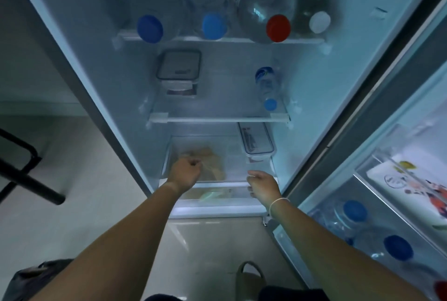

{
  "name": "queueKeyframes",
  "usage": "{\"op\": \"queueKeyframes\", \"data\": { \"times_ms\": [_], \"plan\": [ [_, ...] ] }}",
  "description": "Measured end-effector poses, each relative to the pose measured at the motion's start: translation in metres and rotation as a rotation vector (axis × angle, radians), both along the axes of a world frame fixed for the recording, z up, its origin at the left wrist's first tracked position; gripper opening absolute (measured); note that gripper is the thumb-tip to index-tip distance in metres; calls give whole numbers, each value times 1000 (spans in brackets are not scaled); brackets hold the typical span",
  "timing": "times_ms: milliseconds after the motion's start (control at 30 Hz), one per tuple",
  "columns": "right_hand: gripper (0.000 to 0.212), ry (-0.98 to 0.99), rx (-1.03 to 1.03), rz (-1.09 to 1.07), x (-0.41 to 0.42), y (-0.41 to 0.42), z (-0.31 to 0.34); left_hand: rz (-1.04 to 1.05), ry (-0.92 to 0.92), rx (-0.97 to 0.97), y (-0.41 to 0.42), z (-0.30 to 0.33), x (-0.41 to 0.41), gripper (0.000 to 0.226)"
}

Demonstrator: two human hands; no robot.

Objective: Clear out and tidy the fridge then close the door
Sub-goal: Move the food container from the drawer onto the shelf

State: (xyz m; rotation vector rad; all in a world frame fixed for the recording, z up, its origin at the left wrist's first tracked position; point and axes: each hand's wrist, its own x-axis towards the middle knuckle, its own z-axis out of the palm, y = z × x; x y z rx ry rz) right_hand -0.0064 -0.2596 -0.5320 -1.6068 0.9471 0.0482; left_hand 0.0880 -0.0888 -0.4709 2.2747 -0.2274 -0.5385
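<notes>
The fridge (79,63) stands open and I look down into it. At the bottom is a clear crisper drawer (232,155) with a tan bag (212,155) inside. My left hand (185,172) reaches into the drawer, fingers closed at the left edge of the tan bag. My right hand (263,185) curls over the drawer's front rim at the right. A clear lidded box (256,141) lies at the drawer's right back. On the middle shelf sit a grey-lidded container (179,66) and a small water bottle (266,85) lying down. Several large bottles (266,8) lie on the top shelf.
The open door (391,204) at the right holds blue-capped bottles (350,213) and a white carton (411,187). A bag with a handle (249,274) stands on the tiled floor below. A black frame (21,170) is at the left.
</notes>
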Motion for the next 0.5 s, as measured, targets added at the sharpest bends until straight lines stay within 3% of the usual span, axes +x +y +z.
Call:
{"op": "queueKeyframes", "data": {
  "times_ms": [167, 300, 500],
  "plan": [
    [41, -7, 34, -104, 14, -13, -4, 12, -45, -16, -15, -1, 10, 30],
    [41, -16, 97, -216, 32, -22, -16, 16, -294, 5, -17, 5, 29, 35],
    [27, -49, 181, -333, 57, -23, -39, -158, -615, 135, -8, 23, 54, 48]
  ]
}}
